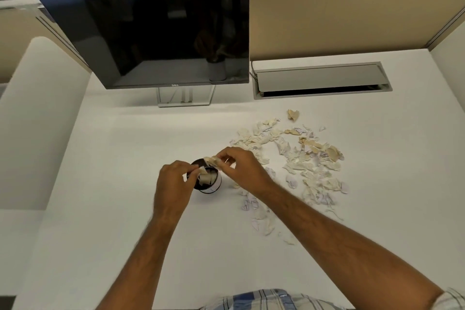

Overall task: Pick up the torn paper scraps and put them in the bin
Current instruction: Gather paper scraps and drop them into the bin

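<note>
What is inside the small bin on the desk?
The bin holds a few pale paper scraps near its rim. The left hand and right hand cover part of the opening, hiding anything deeper.

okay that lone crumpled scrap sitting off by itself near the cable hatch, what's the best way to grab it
Pinch the lone scrap by its raised, crumpled top, coming straight down from above with the right hand. It is bunched up instead of flat, so the folds give the fingertips something to close on, and it lies apart from the pile, so nothing crowds it.

Bin (210, 180) partly hidden behind both hands (173, 184), some scraps (254, 205) under right forearm, shirt cut off below
</note>
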